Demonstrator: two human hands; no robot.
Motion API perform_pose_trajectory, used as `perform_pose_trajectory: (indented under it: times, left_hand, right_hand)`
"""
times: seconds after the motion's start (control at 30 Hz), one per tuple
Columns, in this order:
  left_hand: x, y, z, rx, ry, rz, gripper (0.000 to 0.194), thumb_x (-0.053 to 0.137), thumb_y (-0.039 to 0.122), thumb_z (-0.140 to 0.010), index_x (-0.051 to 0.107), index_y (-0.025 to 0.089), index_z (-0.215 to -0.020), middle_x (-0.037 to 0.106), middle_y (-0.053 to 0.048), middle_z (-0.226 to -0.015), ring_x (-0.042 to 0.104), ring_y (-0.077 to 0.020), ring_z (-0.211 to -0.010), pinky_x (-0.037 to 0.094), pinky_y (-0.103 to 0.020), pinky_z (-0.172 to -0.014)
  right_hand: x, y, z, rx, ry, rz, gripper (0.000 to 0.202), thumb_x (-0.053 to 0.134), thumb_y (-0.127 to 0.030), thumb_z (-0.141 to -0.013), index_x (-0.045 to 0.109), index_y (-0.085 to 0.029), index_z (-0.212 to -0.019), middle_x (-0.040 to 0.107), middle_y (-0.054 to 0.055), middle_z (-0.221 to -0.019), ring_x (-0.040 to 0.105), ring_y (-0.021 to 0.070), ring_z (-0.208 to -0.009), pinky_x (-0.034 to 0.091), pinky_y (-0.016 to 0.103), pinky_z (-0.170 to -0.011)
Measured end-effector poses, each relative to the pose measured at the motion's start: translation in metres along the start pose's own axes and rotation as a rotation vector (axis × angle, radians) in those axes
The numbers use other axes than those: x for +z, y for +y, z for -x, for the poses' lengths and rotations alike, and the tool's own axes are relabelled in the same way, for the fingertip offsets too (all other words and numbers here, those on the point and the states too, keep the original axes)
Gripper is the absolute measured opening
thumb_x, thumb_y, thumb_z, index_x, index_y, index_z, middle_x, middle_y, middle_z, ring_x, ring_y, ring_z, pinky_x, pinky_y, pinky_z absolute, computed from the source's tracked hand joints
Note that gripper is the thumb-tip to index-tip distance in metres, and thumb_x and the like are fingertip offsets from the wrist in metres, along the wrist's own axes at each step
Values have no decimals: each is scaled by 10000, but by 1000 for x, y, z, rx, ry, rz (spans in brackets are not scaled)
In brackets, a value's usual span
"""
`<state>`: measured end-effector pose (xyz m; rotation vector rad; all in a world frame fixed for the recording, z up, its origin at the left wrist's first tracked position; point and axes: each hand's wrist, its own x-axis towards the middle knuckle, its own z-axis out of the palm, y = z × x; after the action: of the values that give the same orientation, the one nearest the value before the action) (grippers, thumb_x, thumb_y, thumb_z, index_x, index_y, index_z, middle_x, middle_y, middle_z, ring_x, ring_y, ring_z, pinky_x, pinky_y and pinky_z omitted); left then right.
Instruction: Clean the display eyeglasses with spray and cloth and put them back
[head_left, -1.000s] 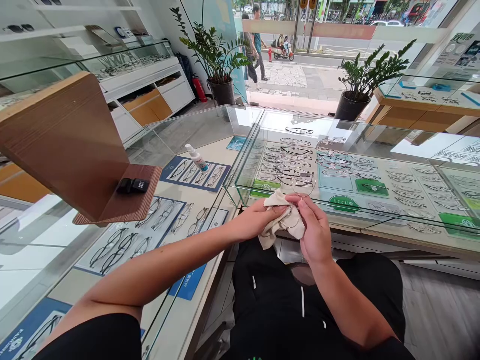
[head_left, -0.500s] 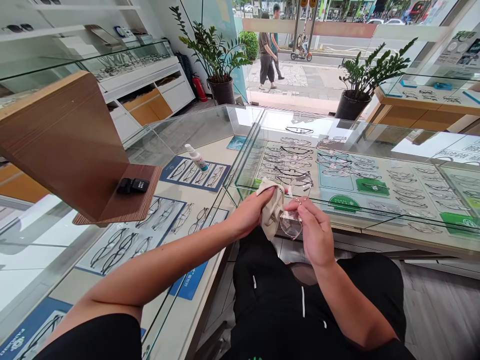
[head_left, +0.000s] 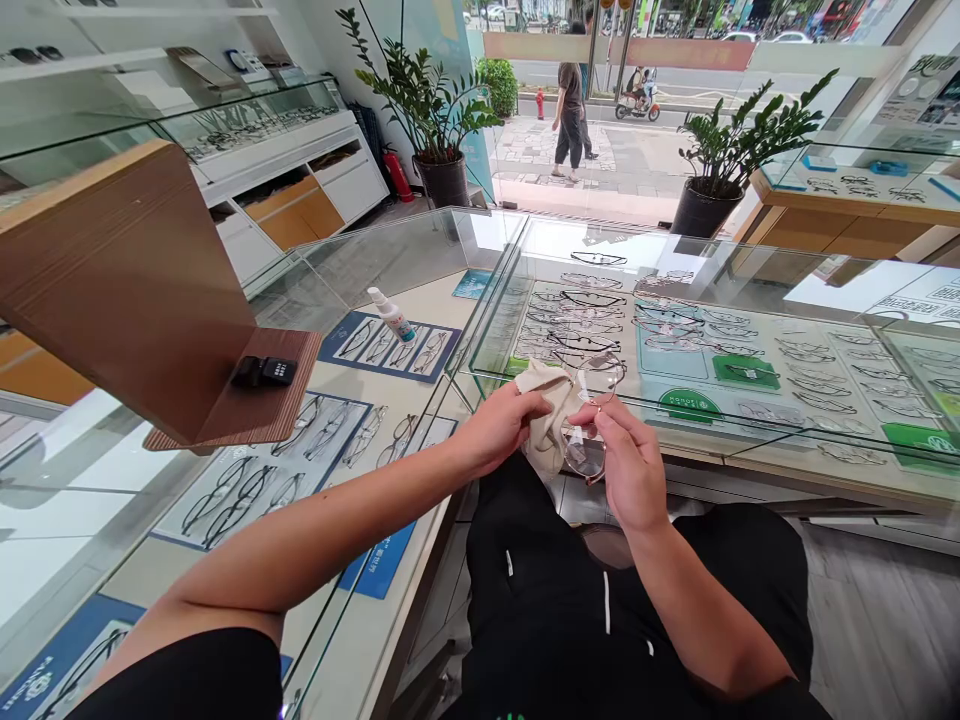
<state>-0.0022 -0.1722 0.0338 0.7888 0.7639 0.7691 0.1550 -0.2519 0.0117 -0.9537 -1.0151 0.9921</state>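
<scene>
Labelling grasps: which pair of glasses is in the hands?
The round, thin-rimmed pair pinched in the right hand, beside the beige cloth; the other glasses sit on display, untouched.

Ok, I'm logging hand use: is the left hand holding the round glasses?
No, the left hand holds the beige cloth, while the right hand grips the round glasses.

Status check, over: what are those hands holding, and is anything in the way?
Left hand: gripping beige cloth. Right hand: pinching clear-lensed glasses. Spray bottle off to the left, blocking neither.
</scene>
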Motion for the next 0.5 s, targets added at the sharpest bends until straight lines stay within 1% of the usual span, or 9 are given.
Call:
perform_pose_trajectory:
  times: [0.1,0.17,0.23,0.33,0.43,0.5]
  left_hand:
    - [2,2,3,4,-35,-38,513,901,225,-718,760,158,-1207,808,-98,-1167,741,-219,-980,556,-311,-884]
    - [2,3,3,13,-78,-42,508,942,300,-746,767,149,-1199,811,-114,-1152,746,-213,-947,555,-305,-867]
    - [2,3,2,13,-101,-45,507,958,351,-756,775,139,-1179,815,-120,-1125,746,-207,-926,555,-301,-863]
    - [-1,2,-1,8,-82,-61,490,960,403,-765,783,126,-1128,811,-108,-1070,725,-177,-876,548,-279,-839]
    - [-3,-2,-3,6,-61,-72,458,934,429,-800,776,130,-1109,793,-82,-1016,690,-146,-829,527,-253,-790]
    - [-4,-3,-3,11,-57,-66,431,918,426,-820,767,138,-1103,783,-70,-1010,683,-143,-832,522,-252,-794]
  right_hand:
    - [0,2,0,27,2,-5,285,645,-436,-1017,862,-277,-924,677,52,-957,583,245,-963,445,376,-874]
    - [0,3,0,58,5,-5,298,647,-459,-1008,852,-268,-904,688,54,-953,590,248,-949,458,379,-866]
    - [-1,4,1,97,8,-10,313,648,-475,-1002,847,-261,-892,696,54,-942,594,244,-917,468,373,-833]
    - [-1,7,1,125,16,-22,325,649,-478,-1000,849,-249,-884,700,55,-928,596,232,-887,468,358,-795]
    - [-2,12,0,126,14,-48,313,651,-451,-1002,852,-244,-878,695,47,-910,599,222,-897,469,346,-827]
    - [-3,16,0,142,21,-67,291,661,-424,-996,856,-241,-880,690,38,-895,594,211,-887,467,338,-840]
